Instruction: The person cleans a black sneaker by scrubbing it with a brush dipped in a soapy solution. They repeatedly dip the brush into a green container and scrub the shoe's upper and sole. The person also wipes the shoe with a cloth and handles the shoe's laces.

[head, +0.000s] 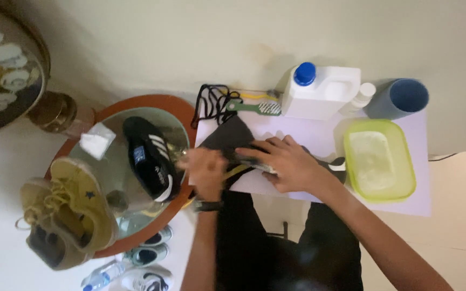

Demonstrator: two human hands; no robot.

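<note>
My right hand (284,161) presses flat on a black shoe (233,137) that lies on a white sheet (314,134) in front of me. My left hand (206,170), blurred by motion and with a watch on the wrist, is closed around a small brush with a yellow handle (235,172) at the shoe's near edge. Black laces (211,105) lie loose at the sheet's far left corner, beside a green-handled brush (252,108).
A black shoe with white stripes (149,159) and a white cloth (97,141) lie on a round glass table (179,105) at left; tan high-top shoes (63,210) rest on its rim. A white jug with blue cap (322,91), blue cup (400,98) and green tub (378,159) stand at right.
</note>
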